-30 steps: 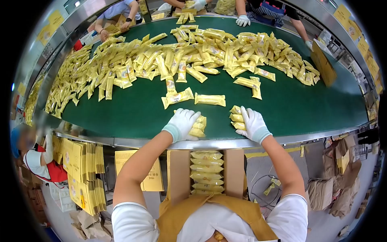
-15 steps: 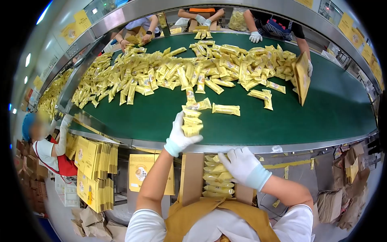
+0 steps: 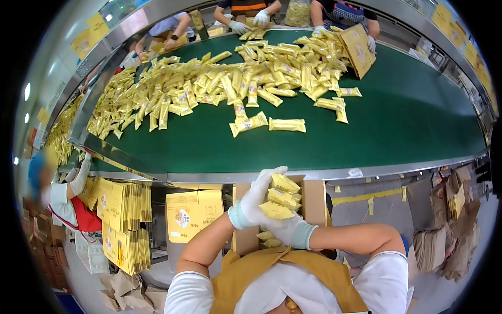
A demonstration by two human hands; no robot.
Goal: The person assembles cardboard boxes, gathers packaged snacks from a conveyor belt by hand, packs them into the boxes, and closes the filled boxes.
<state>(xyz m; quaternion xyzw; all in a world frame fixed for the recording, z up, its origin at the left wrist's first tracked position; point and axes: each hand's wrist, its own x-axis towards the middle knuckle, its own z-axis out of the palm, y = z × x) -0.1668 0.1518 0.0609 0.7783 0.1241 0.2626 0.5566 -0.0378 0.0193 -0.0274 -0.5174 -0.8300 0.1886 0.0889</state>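
Observation:
My left hand [image 3: 255, 201], in a white glove, is closed around a short stack of yellow wrapped packets [image 3: 283, 199]. Against the lower end of that stack presses my right hand [image 3: 289, 230], also gloved; its fingertips are partly hidden by the packets. Both hands are over an open cardboard box [image 3: 315, 201] in front of my chest. More packets [image 3: 267, 239] lie inside the box, mostly covered by my hands. Beyond, on the green conveyor belt [image 3: 209, 152], two loose packets lie nearest me, one of them a single packet [image 3: 287, 125].
A long heap of packets [image 3: 209, 83] covers the far side of the belt. Across it, co-workers' gloved hands work, one pair holding a flat yellow carton [image 3: 358, 49]. Folded yellow cartons [image 3: 125, 204] stand at left, near another person. A metal rail [image 3: 209, 177] edges the belt.
My left hand has brought its packets from the belt back to the box. My right hand has moved in to meet them. Across the belt, the flat carton has moved away from me and leftward.

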